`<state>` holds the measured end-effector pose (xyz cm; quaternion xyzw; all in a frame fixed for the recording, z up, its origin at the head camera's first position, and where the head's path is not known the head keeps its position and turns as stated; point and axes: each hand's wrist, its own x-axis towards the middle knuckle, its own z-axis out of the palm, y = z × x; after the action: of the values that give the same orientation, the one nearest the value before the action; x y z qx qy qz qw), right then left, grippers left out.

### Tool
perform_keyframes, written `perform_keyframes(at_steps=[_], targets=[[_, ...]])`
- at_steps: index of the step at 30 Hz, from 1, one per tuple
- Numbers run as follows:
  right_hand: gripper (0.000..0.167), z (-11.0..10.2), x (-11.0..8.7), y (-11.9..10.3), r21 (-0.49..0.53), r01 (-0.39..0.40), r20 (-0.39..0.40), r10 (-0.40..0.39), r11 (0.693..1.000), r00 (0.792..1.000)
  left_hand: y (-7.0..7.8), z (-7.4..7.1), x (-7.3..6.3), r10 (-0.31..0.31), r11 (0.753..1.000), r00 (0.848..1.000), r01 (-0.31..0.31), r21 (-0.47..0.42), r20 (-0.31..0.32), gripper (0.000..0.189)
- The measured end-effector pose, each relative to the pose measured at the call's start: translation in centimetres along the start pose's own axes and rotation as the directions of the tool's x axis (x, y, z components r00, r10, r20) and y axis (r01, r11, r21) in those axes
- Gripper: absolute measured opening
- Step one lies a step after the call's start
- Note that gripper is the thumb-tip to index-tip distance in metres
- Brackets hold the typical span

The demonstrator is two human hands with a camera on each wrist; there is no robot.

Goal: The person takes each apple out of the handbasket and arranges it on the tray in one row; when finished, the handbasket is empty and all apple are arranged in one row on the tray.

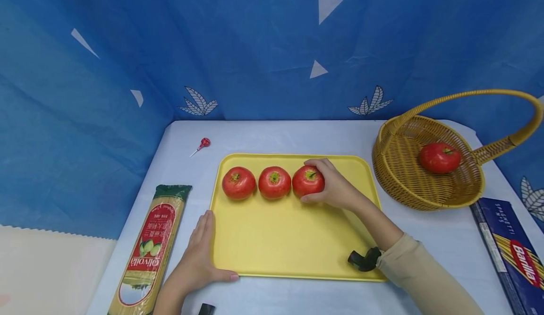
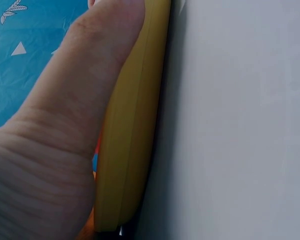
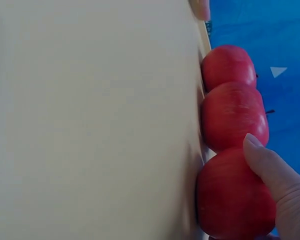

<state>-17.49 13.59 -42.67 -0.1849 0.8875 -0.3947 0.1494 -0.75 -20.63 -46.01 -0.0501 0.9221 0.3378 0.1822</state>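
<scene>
Right hand point(image 1: 333, 190) grips the right-end apple point(image 1: 306, 183), not yet let go, on the yellow tray point(image 1: 280, 239).
Left hand point(image 1: 197, 258), fingers straight, touches the tray's edge; the middle apple point(image 1: 274, 183) and left-end apple point(image 1: 239, 184) sit lined up; a fourth apple point(image 1: 439, 158) lies in the wicker basket point(image 1: 403, 178).

Past the far edge of your white tabletop point(image 1: 272, 136), you face blue cloth point(image 1: 263, 46) with white triangles point(image 1: 328, 8) and leaves point(image 1: 199, 102); beyond the left edge, a pale surface point(image 1: 51, 263) shows below its hem point(image 1: 59, 232).

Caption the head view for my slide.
Right hand grips the end red apple of three on a yellow tray.
</scene>
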Motion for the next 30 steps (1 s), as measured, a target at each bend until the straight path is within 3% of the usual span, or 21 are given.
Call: perform_keyframes(at_steps=[6, 12, 15, 19, 25, 30], targets=[[0.101, -1.0, -1.3, -0.1, -0.048, 0.016, -0.029, -0.018, 0.999, 0.999, 0.0, 0.1, 0.1, 0.008, 1.000, 1.000, -0.008, 0.003, 0.004, 0.160], [0.088, -3.4, -4.1, -0.5, -0.095, 0.075, -0.142, -0.089, 0.993, 0.986, 0.0, 0.2, 0.2, 0.002, 1.000, 1.000, -0.002, 0.009, 0.015, 0.160], [0.079, -4.9, -5.9, -0.4, -0.156, 0.112, -0.227, -0.146, 0.981, 0.963, 0.0, 0.1, 0.2, -0.007, 1.000, 1.000, 0.007, 0.008, 0.022, 0.161], [0.070, -6.9, -8.0, 0.1, -0.238, 0.088, -0.344, -0.168, 0.967, 0.924, -0.1, 0.0, 0.2, -0.003, 1.000, 1.000, 0.003, 0.011, 0.021, 0.161], [0.070, -10.1, -10.2, 1.8, -0.247, -0.019, -0.474, -0.104, 0.969, 0.874, -0.4, 0.1, 0.1, 0.021, 1.000, 1.000, -0.021, 0.015, 0.010, 0.162], [0.072, -12.8, -11.0, 4.8, -0.231, -0.120, -0.534, -0.023, 0.965, 0.845, -0.5, 0.1, 0.1, 0.006, 1.000, 1.000, -0.007, 0.023, 0.017, 0.161]])
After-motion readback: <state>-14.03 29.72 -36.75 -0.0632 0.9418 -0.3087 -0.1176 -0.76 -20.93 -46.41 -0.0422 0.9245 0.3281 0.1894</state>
